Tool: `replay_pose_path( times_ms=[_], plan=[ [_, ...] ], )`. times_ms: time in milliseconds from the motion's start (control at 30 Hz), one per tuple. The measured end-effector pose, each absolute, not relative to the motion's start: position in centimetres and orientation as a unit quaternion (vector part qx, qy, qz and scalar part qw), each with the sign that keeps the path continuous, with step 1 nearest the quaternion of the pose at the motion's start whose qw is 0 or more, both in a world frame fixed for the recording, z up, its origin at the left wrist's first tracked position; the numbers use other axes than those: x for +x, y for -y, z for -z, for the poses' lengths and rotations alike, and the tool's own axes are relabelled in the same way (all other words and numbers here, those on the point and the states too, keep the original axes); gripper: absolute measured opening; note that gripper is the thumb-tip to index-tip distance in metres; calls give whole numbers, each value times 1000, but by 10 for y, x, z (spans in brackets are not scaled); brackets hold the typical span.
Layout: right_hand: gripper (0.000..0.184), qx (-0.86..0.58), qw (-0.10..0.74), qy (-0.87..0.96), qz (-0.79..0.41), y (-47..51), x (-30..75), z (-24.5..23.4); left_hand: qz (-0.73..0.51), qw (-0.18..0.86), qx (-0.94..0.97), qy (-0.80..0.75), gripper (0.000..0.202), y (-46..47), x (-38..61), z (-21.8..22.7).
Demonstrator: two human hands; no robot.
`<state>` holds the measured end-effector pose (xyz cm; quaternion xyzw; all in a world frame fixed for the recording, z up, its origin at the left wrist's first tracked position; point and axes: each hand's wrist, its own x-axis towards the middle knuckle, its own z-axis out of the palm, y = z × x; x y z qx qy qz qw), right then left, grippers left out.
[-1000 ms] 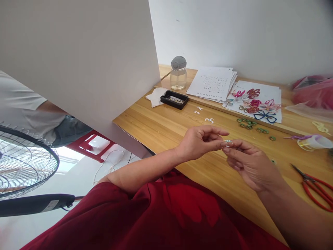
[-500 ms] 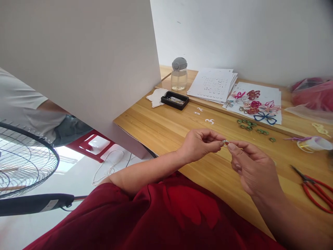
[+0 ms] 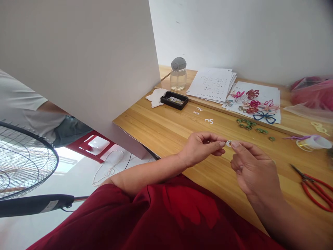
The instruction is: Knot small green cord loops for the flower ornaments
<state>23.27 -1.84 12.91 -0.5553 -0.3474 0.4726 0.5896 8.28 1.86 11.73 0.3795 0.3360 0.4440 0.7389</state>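
Head view: the left hand (image 3: 201, 147) and the right hand (image 3: 253, 170) meet over the wooden bench (image 3: 156, 128). The thumb and forefinger of each hand are pinched shut on a small white ring (image 3: 228, 143), held between them just above the bench top.

Taking the clear water bottle (image 3: 178, 73) as the mark:
- The ring is well in front of it and to the right.
- A black tray (image 3: 174, 99) lies just in front of it, with a white cloth (image 3: 156, 96) front-left.
- A stack of punched white sheets (image 3: 212, 83) lies just right of it.
- A sheet of coloured coiled flowers (image 3: 256, 102) lies further right.
- Green loops (image 3: 249, 124) lie right and forward of it.
- Red-handled scissors (image 3: 314, 187) lie far right, near the person.
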Motion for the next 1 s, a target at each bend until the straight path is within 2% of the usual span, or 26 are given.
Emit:
replay_pose_path(
  times_ms=[200, 367, 467, 633, 767, 1000],
  plan=[
    [32, -555, 586, 362, -467, 17, 231, -128, -452, 728, 377, -351, 55, -17, 88, -116],
    [40, -552, 574, 365, -482, 18, 231, -127, -467, 722, 355, -367, 50, -16, 89, -119],
    [38, -544, 567, 390, -479, 22, 236, -124, -477, 718, 346, -371, 49, -18, 87, -120],
    [18, -592, 525, 500, -352, 34, 243, -122, -480, 709, 351, -380, 46, -19, 86, -119],
    [12, -613, 480, 557, -289, 43, 242, -127, -480, 696, 376, -380, 42, -21, 88, -117],
    [11, -586, 412, 687, -122, 42, 252, -150, -441, 556, 571, -413, 19, -23, 79, -114]
  ],
)
